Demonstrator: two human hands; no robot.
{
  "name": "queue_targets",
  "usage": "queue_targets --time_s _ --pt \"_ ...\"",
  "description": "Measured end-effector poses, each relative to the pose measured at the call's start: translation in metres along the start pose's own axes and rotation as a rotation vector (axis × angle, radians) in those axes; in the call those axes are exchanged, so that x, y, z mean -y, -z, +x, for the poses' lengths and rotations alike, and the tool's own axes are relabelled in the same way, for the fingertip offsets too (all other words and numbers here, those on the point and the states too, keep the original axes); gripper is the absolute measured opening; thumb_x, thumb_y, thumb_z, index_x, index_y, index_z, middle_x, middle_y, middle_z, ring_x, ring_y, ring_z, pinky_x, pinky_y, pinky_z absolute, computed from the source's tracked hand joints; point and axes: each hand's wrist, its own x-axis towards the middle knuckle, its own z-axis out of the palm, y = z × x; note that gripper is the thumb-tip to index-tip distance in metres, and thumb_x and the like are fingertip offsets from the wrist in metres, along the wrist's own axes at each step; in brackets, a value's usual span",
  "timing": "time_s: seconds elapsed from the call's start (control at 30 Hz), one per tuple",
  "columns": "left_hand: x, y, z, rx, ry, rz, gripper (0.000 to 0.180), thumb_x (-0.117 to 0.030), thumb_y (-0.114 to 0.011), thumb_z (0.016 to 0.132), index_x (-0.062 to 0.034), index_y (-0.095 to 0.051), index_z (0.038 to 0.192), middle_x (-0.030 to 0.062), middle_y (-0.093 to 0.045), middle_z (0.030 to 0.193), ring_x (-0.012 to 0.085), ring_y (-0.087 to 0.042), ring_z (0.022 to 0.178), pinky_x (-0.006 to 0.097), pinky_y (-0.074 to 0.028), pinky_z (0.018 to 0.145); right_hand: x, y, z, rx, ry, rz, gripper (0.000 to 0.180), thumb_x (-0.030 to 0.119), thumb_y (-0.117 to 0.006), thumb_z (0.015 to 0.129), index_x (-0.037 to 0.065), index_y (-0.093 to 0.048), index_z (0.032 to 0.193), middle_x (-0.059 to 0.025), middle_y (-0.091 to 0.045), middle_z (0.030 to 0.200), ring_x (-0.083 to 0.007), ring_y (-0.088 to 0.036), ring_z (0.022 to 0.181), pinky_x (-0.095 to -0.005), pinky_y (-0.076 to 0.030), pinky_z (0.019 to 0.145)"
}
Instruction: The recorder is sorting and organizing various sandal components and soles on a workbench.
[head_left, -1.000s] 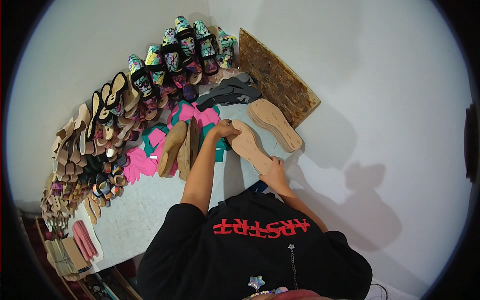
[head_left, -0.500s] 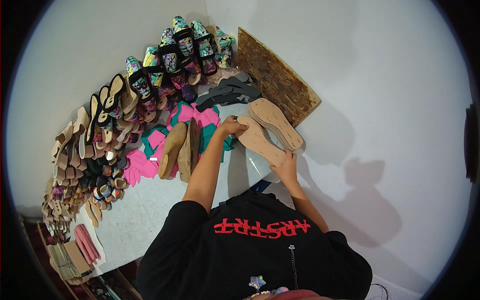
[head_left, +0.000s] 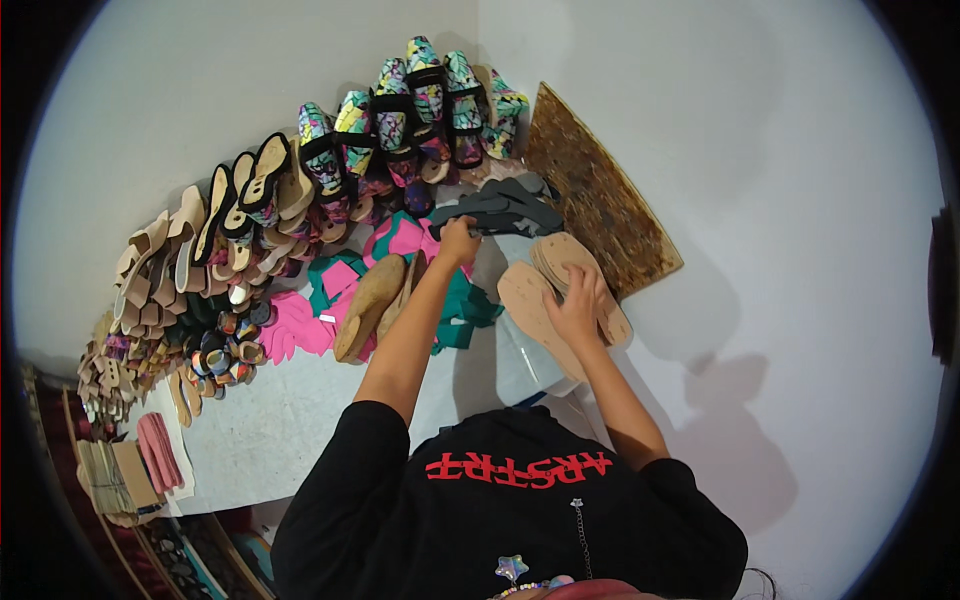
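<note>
My right hand (head_left: 577, 305) rests over tan shoe insoles, fingers spread on the rear insole stack (head_left: 595, 268) and thumb by the front insole (head_left: 528, 305). The front insole lies at the table's right end, partly covered by my wrist. Farther left, my left hand (head_left: 460, 242) is closed at the near edge of a pile of dark grey shoe-upper pieces (head_left: 510, 208); its fingertips are partly hidden. Beside my left forearm stand two worn wooden shoe lasts (head_left: 368, 308), one partly covered by the arm. Pink pieces (head_left: 295, 325) and green pieces (head_left: 465, 310) lie around them.
Stacked patterned shoes (head_left: 425, 90) and beige sandals (head_left: 150, 250) line the wall side of the table (head_left: 270, 430). A brown speckled board (head_left: 600, 200) leans on the wall behind the insoles. Pink sole-shaped pieces (head_left: 157, 450) sit at the near left corner.
My left hand has let go of the front insole and moved to the dark grey pieces. My right hand has shifted from that insole's near end up toward the rear stack. The view has turned slightly.
</note>
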Motion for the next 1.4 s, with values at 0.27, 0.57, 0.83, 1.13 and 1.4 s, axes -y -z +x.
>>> queue_targets --time_s 0.27,0.57,0.83,1.13,1.4 --pt "-0.007 0.007 0.025 -0.019 -0.037 0.371 0.052 -0.016 -0.063 0.074 -0.0127 -0.043 0.122 0.0077 -0.042 0.127 0.0287 -0.037 0.119 0.052 -0.030 0.097 -0.014 -0.080 0.149 0.500 -0.060 -0.039 0.041 0.013 -0.058 0.078 -0.003 -0.046 0.114 -0.0221 -0.043 0.118 -0.0378 -0.048 0.106 -0.0439 -0.042 0.086" --pt "0.017 0.027 0.051 0.084 -0.076 0.515 0.050 -0.022 -0.073 0.065 -0.0135 -0.052 0.110 0.0094 -0.049 0.113 0.0299 -0.045 0.109 0.048 -0.041 0.085 -0.014 -0.108 0.173 0.572 -0.164 -0.321 0.032 0.004 -0.057 0.077 -0.004 -0.051 0.107 -0.0218 -0.044 0.119 -0.0377 -0.055 0.096 -0.0419 -0.049 0.078" --pt "-0.004 0.064 0.042 0.044 -0.064 0.463 0.042 -0.019 -0.075 0.061 -0.0172 -0.058 0.100 0.0109 -0.054 0.103 0.0292 -0.051 0.100 0.041 -0.043 0.081 -0.025 -0.105 0.176 0.629 -0.038 -0.290 0.032 0.007 -0.066 0.071 0.000 -0.056 0.100 -0.0202 -0.047 0.114 -0.0346 -0.056 0.097 -0.0419 -0.049 0.078" --pt "0.024 0.094 0.024 0.132 -0.017 -0.127 0.054 -0.010 -0.079 0.052 -0.0036 -0.057 0.101 0.0148 -0.062 0.088 0.0245 -0.060 0.083 0.033 -0.046 0.076 -0.002 -0.079 0.179 0.363 0.056 -0.165 0.038 0.012 -0.067 0.069 -0.001 -0.056 0.102 -0.0189 -0.053 0.102 -0.0339 -0.055 0.095 -0.0405 -0.047 0.078" --pt "-0.021 0.086 -0.001 -0.029 -0.214 -0.415 0.078 -0.005 -0.078 0.052 -0.0099 -0.040 0.120 0.0131 -0.061 0.090 0.0222 -0.059 0.085 0.032 -0.045 0.074 0.029 -0.067 0.168 0.532 0.409 0.303 0.037 0.011 -0.066 0.066 -0.001 -0.055 0.099 -0.0157 -0.053 0.095 -0.0327 -0.055 0.090 -0.0371 -0.045 0.079"
